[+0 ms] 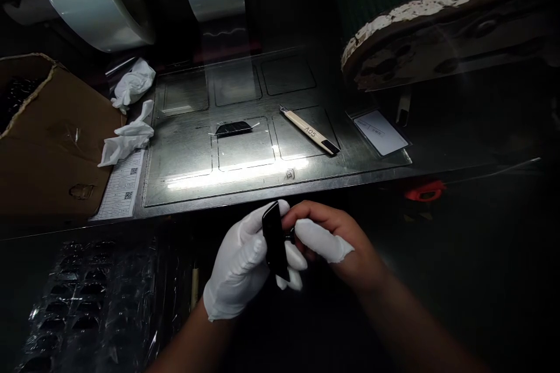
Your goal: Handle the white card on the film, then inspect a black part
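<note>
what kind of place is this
Probably a factory workstation for small electronics: there are rolls of clear film, a metal plate marked with rectangular outlines, and a white-gloved left hand holding a black glossy panel.

Work surface here is a scuffed steel plate [184,154] with rounded-square outlines marked on it, and a pretty harsh glare along the front. On it: a utility knife [308,132] with a pale handle marked A05, a black curved piece [233,128], and a white card [380,133] off at the right corner. Crumpled white cloth [129,140] sits on the left edge, beside a QR-code sheet [122,186].
</note>
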{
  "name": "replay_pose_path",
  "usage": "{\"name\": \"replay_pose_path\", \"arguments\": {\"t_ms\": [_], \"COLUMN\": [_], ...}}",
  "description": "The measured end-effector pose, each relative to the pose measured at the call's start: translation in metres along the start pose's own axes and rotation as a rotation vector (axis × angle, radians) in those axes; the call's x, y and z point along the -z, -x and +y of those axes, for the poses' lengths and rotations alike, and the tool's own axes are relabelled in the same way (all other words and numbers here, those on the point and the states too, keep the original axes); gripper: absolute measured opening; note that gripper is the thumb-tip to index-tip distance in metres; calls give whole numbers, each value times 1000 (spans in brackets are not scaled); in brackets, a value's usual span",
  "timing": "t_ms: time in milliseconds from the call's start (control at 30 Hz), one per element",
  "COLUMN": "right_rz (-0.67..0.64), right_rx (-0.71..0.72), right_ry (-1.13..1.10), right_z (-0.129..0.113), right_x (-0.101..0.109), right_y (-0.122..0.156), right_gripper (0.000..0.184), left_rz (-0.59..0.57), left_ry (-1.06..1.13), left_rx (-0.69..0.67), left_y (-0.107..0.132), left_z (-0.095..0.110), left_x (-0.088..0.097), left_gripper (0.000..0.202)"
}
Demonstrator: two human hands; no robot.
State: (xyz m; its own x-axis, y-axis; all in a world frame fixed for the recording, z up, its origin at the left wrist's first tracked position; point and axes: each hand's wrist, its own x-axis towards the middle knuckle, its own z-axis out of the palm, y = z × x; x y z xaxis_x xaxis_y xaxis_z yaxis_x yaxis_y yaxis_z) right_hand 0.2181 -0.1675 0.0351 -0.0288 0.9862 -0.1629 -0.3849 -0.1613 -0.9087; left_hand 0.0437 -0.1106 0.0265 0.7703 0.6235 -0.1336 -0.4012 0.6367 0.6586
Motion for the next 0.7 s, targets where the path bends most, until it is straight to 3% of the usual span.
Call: {"name": "replay_pose_path", "arguments": {"t_ms": [100, 167, 267, 367, 500, 700], "right_rz": [37, 89, 114, 126, 170, 225], "right_rx": [78, 252, 560, 707, 792, 796], "right_ry": [66, 174, 400, 620, 810, 799], "right_z": [-1, -2, -4, -6, -7, -2], "right_x": [0, 0, -1, -2, -4, -3], "right_y": [1, 2, 8, 16, 23, 27], "right_gripper": [13, 12, 34, 48, 43, 49], "left_rz": [-4, 14, 89, 117, 126, 51], "left_ry": [-51, -69, -44, 11, 45, 19], "left_rx": [19, 19, 40, 45, 62, 29], "left_y": [1, 2, 7, 11, 12, 9], "left_z": [1, 1, -1, -2, -3, -1], "left_x": [7, 13, 18, 18, 16, 16], "left_gripper": [57, 62, 66, 67, 66, 62]}}
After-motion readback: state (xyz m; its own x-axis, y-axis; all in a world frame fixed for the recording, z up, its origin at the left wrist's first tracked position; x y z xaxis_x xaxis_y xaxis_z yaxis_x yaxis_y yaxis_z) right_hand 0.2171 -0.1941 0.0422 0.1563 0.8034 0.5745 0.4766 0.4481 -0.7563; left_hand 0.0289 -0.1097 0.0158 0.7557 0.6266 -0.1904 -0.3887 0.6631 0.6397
